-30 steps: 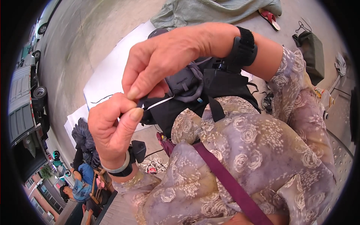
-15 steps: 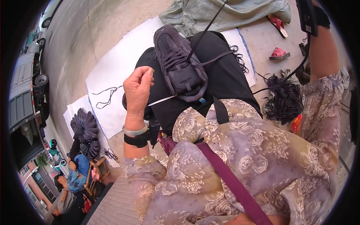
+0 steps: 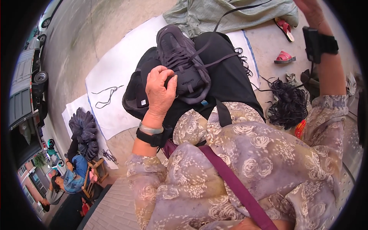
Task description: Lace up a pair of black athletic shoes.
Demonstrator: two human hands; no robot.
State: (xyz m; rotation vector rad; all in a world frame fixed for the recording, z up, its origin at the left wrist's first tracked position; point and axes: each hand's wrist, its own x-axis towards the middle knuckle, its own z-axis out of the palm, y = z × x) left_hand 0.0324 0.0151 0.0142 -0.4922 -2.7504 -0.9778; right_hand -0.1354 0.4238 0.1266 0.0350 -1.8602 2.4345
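Observation:
A dark grey sneaker (image 3: 180, 53) rests on my black-trousered lap, toe pointing away, laces crossed over its tongue. Over its left side is my left hand (image 3: 160, 90), fingers curled and thumb tip slightly apart from the index finger, with nothing visible between them. From the sneaker's right side a loose dark shoelace (image 3: 226, 15) arcs through the air and leaves the top edge. The other lace end lies across my right thigh. My right hand (image 3: 309, 9) is raised at the upper right, its fingers cut off by the frame. Beside my left wrist sits a dark item (image 3: 132, 96) with a small white label.
White sheeting (image 3: 107, 76) lies under my legs, with loose laces on it. A green-grey sack (image 3: 230, 17) is beyond. To the right are red sandals (image 3: 284, 57) and a heap of dark laces (image 3: 287, 101). At left are a dark bundle (image 3: 82, 128) and a seated person (image 3: 74, 178).
My left hand has moved right, over the sneaker's side, and its pinch has loosened. My right hand has come partly into view at the top right. The raised lace has gone from straight to slack.

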